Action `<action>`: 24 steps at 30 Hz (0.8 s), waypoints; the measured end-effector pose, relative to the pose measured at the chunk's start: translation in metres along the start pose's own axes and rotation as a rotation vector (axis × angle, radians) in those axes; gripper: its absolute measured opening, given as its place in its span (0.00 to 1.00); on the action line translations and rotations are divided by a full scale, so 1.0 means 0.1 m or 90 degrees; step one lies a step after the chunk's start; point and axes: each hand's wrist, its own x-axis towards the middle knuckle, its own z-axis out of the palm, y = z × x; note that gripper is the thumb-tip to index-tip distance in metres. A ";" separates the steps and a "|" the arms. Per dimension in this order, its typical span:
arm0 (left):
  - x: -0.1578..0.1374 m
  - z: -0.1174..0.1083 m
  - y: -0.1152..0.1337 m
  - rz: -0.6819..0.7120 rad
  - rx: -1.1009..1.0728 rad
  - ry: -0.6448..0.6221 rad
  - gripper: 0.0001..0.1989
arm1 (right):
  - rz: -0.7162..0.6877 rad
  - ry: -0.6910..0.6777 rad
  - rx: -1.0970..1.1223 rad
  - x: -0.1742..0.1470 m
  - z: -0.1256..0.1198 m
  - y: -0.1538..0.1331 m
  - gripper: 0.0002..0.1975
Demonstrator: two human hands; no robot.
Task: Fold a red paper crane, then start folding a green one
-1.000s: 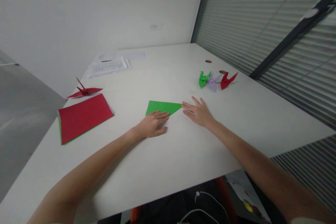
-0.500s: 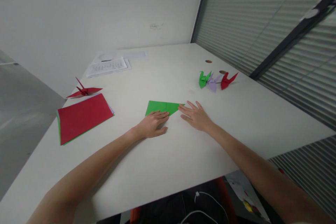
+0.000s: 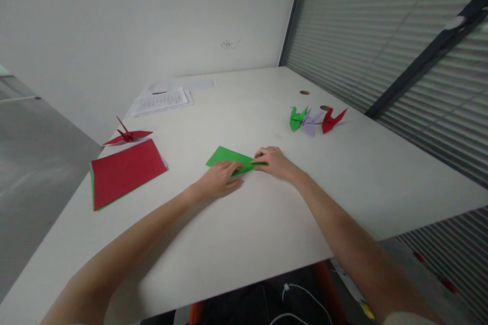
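A green folded sheet of paper (image 3: pixel 227 154) lies on the table in front of me, its wide end to the left and a narrow point to the right. My left hand (image 3: pixel 218 179) rests over its lower edge, fingers bent on the paper and thumb on the near side, gripping it against the table. At the right point, my right hand (image 3: pixel 275 162) pinches the tip between thumb and fingers. The fingers cover part of the sheet's middle and its right end.
A stack of coloured paper (image 3: pixel 127 172), red on top, lies left with a red paper crane (image 3: pixel 128 135) behind it. Green (image 3: pixel 296 120), lilac (image 3: pixel 309 124) and red (image 3: pixel 331 121) cranes stand at right. Printed sheets (image 3: pixel 162 101) lie at the back left of the table (image 3: pixel 236 244).
My right hand has closed from spread fingers to a pinch on the paper's right tip. The green paper has turned slightly clockwise, and my left fingers have bent. The view has shifted a little.
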 end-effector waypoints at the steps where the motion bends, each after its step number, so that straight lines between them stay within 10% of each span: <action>1: 0.03 -0.01 0.01 -0.003 0.020 -0.005 0.17 | -0.020 0.018 -0.008 -0.02 0.03 -0.01 0.11; 8: 0.27 0.00 0.10 -0.081 0.149 -0.027 0.09 | -0.085 0.240 -0.009 -0.07 0.05 -0.11 0.13; 13: 0.32 -0.10 0.07 -0.172 -0.206 0.168 0.09 | 0.085 0.498 0.227 -0.08 -0.01 -0.16 0.25; 18: 0.37 -0.22 0.08 -0.312 -0.659 0.387 0.37 | 0.161 0.344 0.597 -0.06 0.05 -0.15 0.36; 24: 0.33 -0.01 -0.10 -0.377 -0.540 0.291 0.39 | 0.245 0.284 0.556 -0.07 0.12 -0.09 0.32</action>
